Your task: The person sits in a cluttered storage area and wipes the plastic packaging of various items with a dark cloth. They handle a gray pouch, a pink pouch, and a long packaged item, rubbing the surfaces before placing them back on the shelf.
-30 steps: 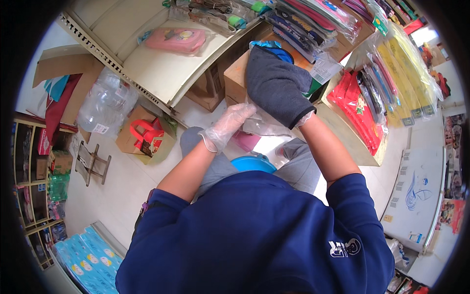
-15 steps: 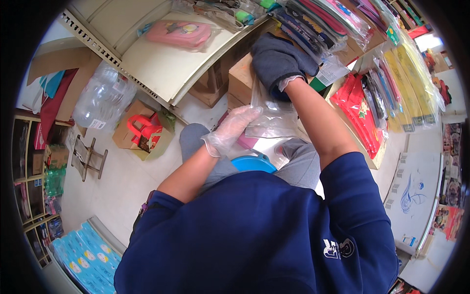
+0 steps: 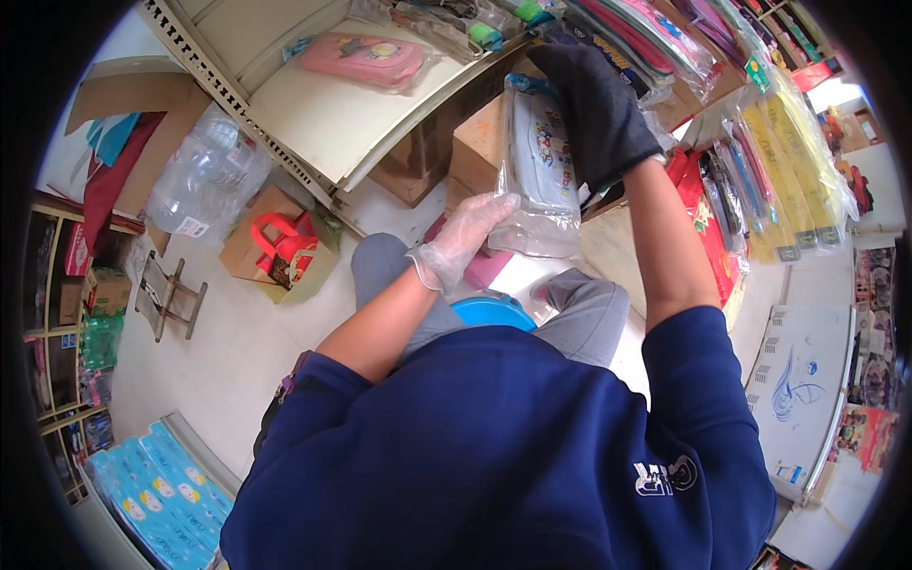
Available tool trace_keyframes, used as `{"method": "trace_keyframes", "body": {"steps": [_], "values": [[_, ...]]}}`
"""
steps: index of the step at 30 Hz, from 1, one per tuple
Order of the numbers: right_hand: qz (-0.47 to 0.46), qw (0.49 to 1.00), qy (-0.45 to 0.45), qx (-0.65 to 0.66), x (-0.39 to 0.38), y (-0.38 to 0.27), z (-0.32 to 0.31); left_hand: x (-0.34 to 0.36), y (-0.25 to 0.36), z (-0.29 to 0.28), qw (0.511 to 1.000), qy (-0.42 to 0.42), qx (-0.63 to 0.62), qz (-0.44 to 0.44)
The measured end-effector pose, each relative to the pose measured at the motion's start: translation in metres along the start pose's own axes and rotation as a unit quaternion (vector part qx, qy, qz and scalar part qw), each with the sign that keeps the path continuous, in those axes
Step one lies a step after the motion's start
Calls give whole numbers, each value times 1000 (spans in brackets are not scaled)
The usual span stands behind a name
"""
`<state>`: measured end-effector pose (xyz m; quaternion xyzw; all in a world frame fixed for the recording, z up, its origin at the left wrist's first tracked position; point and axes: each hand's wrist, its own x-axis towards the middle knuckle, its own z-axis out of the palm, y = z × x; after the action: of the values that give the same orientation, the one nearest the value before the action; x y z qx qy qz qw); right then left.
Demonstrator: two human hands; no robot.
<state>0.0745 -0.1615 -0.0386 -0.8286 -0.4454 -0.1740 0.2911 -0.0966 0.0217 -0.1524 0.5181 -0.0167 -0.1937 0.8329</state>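
Note:
My left hand (image 3: 465, 237), in a clear plastic glove, pinches the lower left edge of a plastic-wrapped pencil case (image 3: 541, 152). The case is pale grey-blue with small colourful cartoon prints and stands tilted in front of a cardboard box (image 3: 477, 142). Loose clear film gathers at its lower end. A dark cloth mitt covers my right hand (image 3: 598, 114), which sits along the case's upper right side. The fingers inside the mitt are hidden, and I cannot tell whether the mitt touches the case.
A pink wrapped case (image 3: 361, 62) lies on the cream shelf (image 3: 313, 123) at upper left. Packed bags (image 3: 655, 38) stand at upper right. A carton with a red bag (image 3: 283, 249), plastic bottles (image 3: 204, 180) and a folding stool (image 3: 171, 294) are at left. Something blue (image 3: 494, 312) lies between my knees.
My mitt-covered right hand has moved right from over the package, so the printed pencil case now shows. My left hand has shifted slightly right and up, still gripping the wrapper.

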Motion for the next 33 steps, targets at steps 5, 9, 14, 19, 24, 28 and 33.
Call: {"method": "trace_keyframes", "body": {"steps": [5, 9, 14, 19, 24, 28, 33], "values": [[106, 976, -105, 161, -18, -59, 1, -1, 1, 2, 1000, 3, 14, 10], [-16, 988, -67, -137, -70, -63, 44, 1, -3, -2, 997, 2, 72, 30], [37, 983, -99, -149, -25, -70, 57, 0, -10, -12, 1000, -22, 18, 11], [25, 977, -70, -202, -9, -41, 63, -1, -3, -2, 1000, -18, -25, 0], [-9, 963, -71, -262, -7, -4, 74, -6, 3, 1, 999, -14, -28, -26], [86, 942, -161, -282, 5, 18, 79, -7, 7, -1, 1000, -1, 11, 0], [53, 948, -63, -306, -3, 50, 81, 2, 11, -10, 999, -30, 23, -15]]}}
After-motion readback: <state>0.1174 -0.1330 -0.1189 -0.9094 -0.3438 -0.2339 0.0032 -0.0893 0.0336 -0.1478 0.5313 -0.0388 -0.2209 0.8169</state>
